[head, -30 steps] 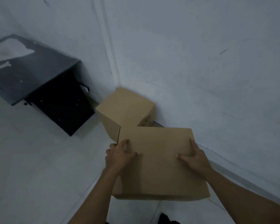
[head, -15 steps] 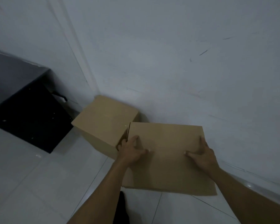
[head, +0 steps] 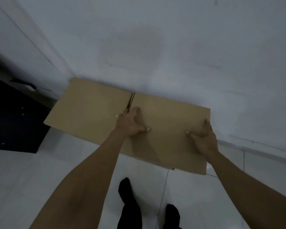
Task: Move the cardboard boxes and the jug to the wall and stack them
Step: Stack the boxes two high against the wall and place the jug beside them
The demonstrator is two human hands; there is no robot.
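Observation:
Two plain brown cardboard boxes stand side by side on the floor against the white wall [head: 155,47]. The left box [head: 89,108] sits near the room corner. The right box [head: 170,116] touches it along a narrow seam. My left hand [head: 132,123] grips the right box's left top edge, fingers in the seam between the boxes. My right hand [head: 203,138] clasps the same box near its right edge, thumb on top. No jug is in view.
A black cabinet [head: 12,119] stands at the left, close to the left box. Pale floor tiles [head: 40,176] spread in front. My legs in dark trousers [head: 130,204] stand just behind the right box.
The right box has moved forward to the wall and now lines up flush beside the left box. My view has tilted down over both box tops; both hands keep their hold.

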